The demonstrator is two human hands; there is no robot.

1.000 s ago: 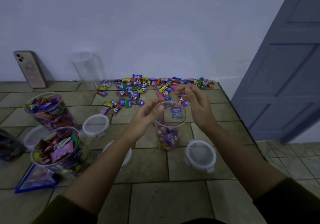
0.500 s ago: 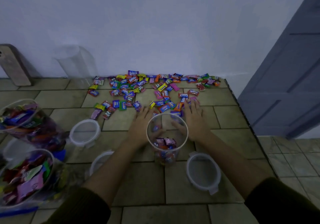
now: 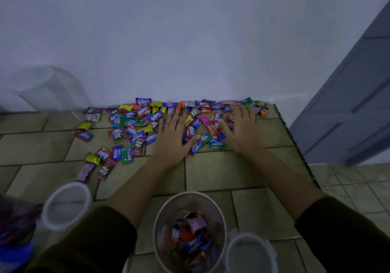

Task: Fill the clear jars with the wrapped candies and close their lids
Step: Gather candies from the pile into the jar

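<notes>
Several wrapped candies (image 3: 135, 123) in many colours lie spread on the tiled surface along the wall. My left hand (image 3: 172, 135) lies flat on the candies with fingers straight. My right hand (image 3: 242, 127) also rests flat on the candies, fingers spread, further right. Between my forearms, near the bottom edge, stands a clear jar (image 3: 190, 232), open at the top and partly filled with candies. A white lid (image 3: 250, 253) lies right of it and another lid (image 3: 66, 206) lies to its left.
An empty clear jar (image 3: 48, 89) stands against the wall at the far left. A jar filled with candies (image 3: 14, 226) shows blurred at the bottom left. The tiled surface's right edge (image 3: 295, 146) drops to a lower floor beside a grey door (image 3: 354, 108).
Both hands moved from above the jar's mouth forward to the candy pile and now lie flat on it. The view tilted down and forward, so the jar sits at the bottom.
</notes>
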